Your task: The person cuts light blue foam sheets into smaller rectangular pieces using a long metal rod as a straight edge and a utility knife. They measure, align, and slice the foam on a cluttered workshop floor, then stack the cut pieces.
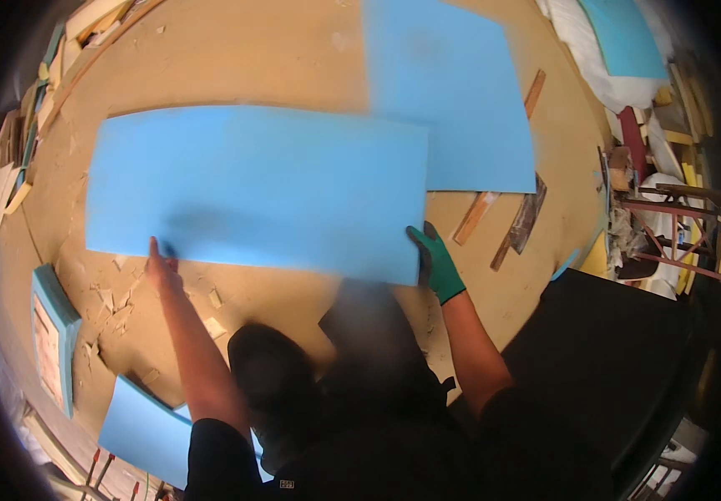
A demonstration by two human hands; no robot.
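A long blue rectangular sheet (260, 188) is held up across the view, its material not certain. My left hand (163, 266), bare, grips its lower edge near the left end, with the thumb on top. My right hand (437, 263), in a green glove with dark fingers, holds the sheet's lower right corner area. Beyond and to the right, a second blue sheet (460, 106) rests over wooden strips (476, 216) on the tan floor, partly covered by the held sheet.
Torn scraps (113, 304) litter the floor at left. A blue-edged framed panel (53, 341) and more blue sheets (147, 426) are at lower left. At right stand a black surface (604, 344), a reddish metal frame (673, 232) and piled materials; wood pieces (6, 194) lie far left.
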